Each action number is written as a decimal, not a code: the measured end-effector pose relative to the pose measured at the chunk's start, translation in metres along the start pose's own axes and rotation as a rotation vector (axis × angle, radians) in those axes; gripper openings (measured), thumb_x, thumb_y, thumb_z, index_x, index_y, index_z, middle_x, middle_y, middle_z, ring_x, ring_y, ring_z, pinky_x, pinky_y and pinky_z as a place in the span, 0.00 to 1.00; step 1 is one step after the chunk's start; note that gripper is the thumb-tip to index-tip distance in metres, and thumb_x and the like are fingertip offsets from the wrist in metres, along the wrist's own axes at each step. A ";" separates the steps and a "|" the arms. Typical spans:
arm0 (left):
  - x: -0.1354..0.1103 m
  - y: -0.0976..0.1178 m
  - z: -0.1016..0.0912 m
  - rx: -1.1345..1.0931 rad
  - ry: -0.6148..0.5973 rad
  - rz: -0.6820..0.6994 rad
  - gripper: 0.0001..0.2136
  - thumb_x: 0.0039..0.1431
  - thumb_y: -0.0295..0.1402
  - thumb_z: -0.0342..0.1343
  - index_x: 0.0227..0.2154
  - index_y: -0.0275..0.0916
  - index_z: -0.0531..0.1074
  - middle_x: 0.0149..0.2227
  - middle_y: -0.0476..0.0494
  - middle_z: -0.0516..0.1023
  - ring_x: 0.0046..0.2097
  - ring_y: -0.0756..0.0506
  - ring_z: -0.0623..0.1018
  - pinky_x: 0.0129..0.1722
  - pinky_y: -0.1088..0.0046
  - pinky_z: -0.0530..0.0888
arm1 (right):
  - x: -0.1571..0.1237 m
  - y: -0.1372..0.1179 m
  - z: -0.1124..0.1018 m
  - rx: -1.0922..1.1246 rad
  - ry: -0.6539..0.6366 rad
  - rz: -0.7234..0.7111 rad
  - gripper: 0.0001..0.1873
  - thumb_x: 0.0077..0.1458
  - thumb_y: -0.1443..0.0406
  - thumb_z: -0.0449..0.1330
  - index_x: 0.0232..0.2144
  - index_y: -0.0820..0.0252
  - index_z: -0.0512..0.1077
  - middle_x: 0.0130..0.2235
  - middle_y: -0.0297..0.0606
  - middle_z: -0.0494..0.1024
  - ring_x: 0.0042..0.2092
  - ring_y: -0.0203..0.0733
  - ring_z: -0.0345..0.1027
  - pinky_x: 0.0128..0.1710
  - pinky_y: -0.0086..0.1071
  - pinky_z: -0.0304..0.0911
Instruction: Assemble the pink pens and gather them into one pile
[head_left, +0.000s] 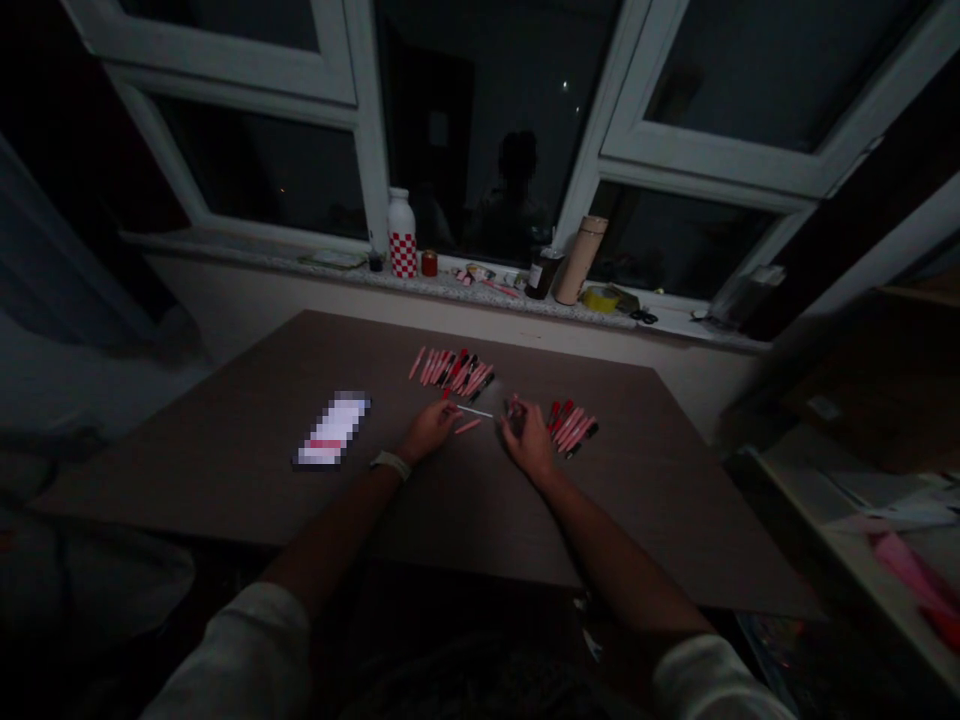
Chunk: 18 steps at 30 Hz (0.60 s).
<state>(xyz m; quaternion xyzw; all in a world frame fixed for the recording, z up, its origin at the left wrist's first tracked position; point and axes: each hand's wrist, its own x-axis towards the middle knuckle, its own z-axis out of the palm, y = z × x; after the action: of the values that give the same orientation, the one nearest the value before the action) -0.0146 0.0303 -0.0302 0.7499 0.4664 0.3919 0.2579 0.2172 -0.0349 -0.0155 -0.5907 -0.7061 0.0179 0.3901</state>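
My left hand rests on the brown table, fingers pinched on the end of a thin white stick that points right. A single pink pen piece lies just below that stick. My right hand is closed round a small dark and pink piece, too dim to name. A row of several pink, red and black pens lies behind my hands. A smaller group of such pens lies just right of my right hand.
A lit phone lies on the table left of my left hand. The windowsill behind holds a white bottle with red checks, a small red jar, a dark jar, a beige tube and yellow tape. A cluttered shelf stands at right.
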 end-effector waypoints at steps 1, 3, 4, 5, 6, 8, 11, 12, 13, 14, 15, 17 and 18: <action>0.000 0.000 0.000 -0.010 0.012 -0.010 0.12 0.59 0.41 0.53 0.34 0.38 0.73 0.33 0.44 0.77 0.34 0.45 0.74 0.35 0.71 0.69 | -0.001 0.000 0.000 -0.006 -0.003 -0.001 0.24 0.61 0.58 0.51 0.56 0.64 0.60 0.48 0.49 0.69 0.50 0.47 0.65 0.50 0.37 0.63; 0.000 0.000 -0.001 -0.029 0.035 -0.032 0.12 0.60 0.42 0.52 0.34 0.38 0.73 0.32 0.45 0.77 0.33 0.45 0.74 0.34 0.71 0.69 | -0.004 -0.001 -0.001 -0.019 -0.016 -0.007 0.23 0.61 0.57 0.51 0.55 0.64 0.61 0.47 0.48 0.70 0.48 0.46 0.66 0.48 0.36 0.64; -0.001 0.001 -0.001 -0.036 0.043 -0.042 0.12 0.60 0.42 0.52 0.35 0.37 0.72 0.31 0.45 0.76 0.33 0.45 0.74 0.33 0.71 0.69 | -0.006 -0.002 -0.001 -0.025 -0.030 -0.012 0.23 0.61 0.56 0.51 0.54 0.64 0.61 0.46 0.48 0.70 0.47 0.46 0.66 0.47 0.36 0.64; -0.001 0.001 -0.001 -0.043 0.047 -0.050 0.13 0.60 0.42 0.52 0.35 0.37 0.72 0.31 0.45 0.76 0.32 0.45 0.73 0.33 0.71 0.69 | -0.007 -0.003 -0.001 -0.031 -0.046 -0.020 0.22 0.61 0.56 0.51 0.53 0.63 0.62 0.45 0.48 0.70 0.46 0.46 0.67 0.46 0.35 0.65; -0.001 0.002 -0.002 -0.048 0.047 -0.054 0.13 0.60 0.42 0.52 0.35 0.37 0.72 0.31 0.45 0.76 0.32 0.45 0.73 0.33 0.71 0.69 | -0.008 -0.003 -0.001 -0.034 -0.060 -0.032 0.22 0.62 0.56 0.50 0.52 0.63 0.63 0.45 0.47 0.71 0.45 0.45 0.67 0.44 0.35 0.65; -0.001 0.002 -0.002 -0.053 0.039 -0.055 0.13 0.60 0.42 0.52 0.35 0.37 0.73 0.31 0.45 0.76 0.33 0.45 0.74 0.33 0.72 0.70 | -0.011 -0.004 0.000 -0.032 -0.072 -0.071 0.19 0.62 0.56 0.50 0.50 0.62 0.65 0.44 0.47 0.71 0.44 0.44 0.68 0.42 0.33 0.65; 0.000 0.002 -0.001 -0.049 0.030 -0.042 0.13 0.62 0.41 0.51 0.36 0.37 0.73 0.33 0.44 0.77 0.35 0.45 0.74 0.37 0.71 0.71 | -0.013 -0.002 0.002 0.000 -0.048 -0.173 0.16 0.62 0.58 0.52 0.48 0.61 0.66 0.41 0.45 0.72 0.41 0.43 0.69 0.40 0.33 0.65; 0.000 0.002 -0.001 -0.045 0.032 -0.036 0.13 0.62 0.41 0.50 0.36 0.36 0.73 0.33 0.44 0.77 0.36 0.45 0.74 0.38 0.71 0.71 | -0.013 -0.001 0.003 0.016 -0.031 -0.209 0.15 0.61 0.59 0.53 0.47 0.61 0.67 0.40 0.44 0.73 0.40 0.43 0.69 0.38 0.32 0.65; 0.001 0.003 -0.001 -0.041 0.036 -0.029 0.13 0.63 0.40 0.49 0.36 0.36 0.73 0.34 0.44 0.77 0.37 0.45 0.74 0.39 0.70 0.71 | -0.013 0.000 0.004 0.034 -0.008 -0.241 0.14 0.61 0.60 0.53 0.46 0.61 0.67 0.39 0.43 0.73 0.38 0.42 0.69 0.37 0.32 0.65; 0.001 0.003 -0.001 -0.037 0.042 -0.021 0.13 0.63 0.40 0.49 0.36 0.36 0.73 0.35 0.43 0.77 0.38 0.45 0.74 0.40 0.70 0.71 | -0.013 0.001 0.005 0.052 0.020 -0.265 0.13 0.61 0.60 0.54 0.45 0.61 0.68 0.37 0.41 0.72 0.37 0.41 0.68 0.35 0.31 0.65; 0.002 0.003 -0.002 -0.034 0.049 -0.012 0.13 0.64 0.39 0.48 0.36 0.36 0.73 0.36 0.43 0.77 0.40 0.44 0.74 0.42 0.69 0.70 | -0.013 0.002 0.005 0.066 0.050 -0.280 0.12 0.60 0.61 0.54 0.44 0.61 0.68 0.36 0.41 0.72 0.35 0.40 0.68 0.34 0.31 0.65; 0.002 0.005 -0.002 -0.032 0.058 0.006 0.13 0.64 0.38 0.47 0.36 0.36 0.73 0.37 0.43 0.76 0.41 0.44 0.74 0.43 0.69 0.70 | -0.013 0.003 0.004 0.087 0.113 -0.281 0.10 0.60 0.63 0.55 0.42 0.61 0.69 0.34 0.39 0.72 0.34 0.39 0.68 0.34 0.31 0.64; 0.002 0.005 -0.003 -0.032 0.060 0.015 0.13 0.65 0.38 0.46 0.36 0.37 0.73 0.37 0.43 0.76 0.41 0.44 0.74 0.43 0.69 0.70 | -0.012 0.003 0.003 0.092 0.138 -0.274 0.09 0.60 0.63 0.55 0.42 0.61 0.69 0.34 0.39 0.72 0.34 0.39 0.67 0.34 0.31 0.64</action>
<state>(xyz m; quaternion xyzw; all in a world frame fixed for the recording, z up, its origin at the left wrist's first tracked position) -0.0137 0.0299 -0.0244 0.7369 0.4620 0.4236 0.2530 0.2176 -0.0433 -0.0254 -0.4701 -0.7500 -0.0440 0.4632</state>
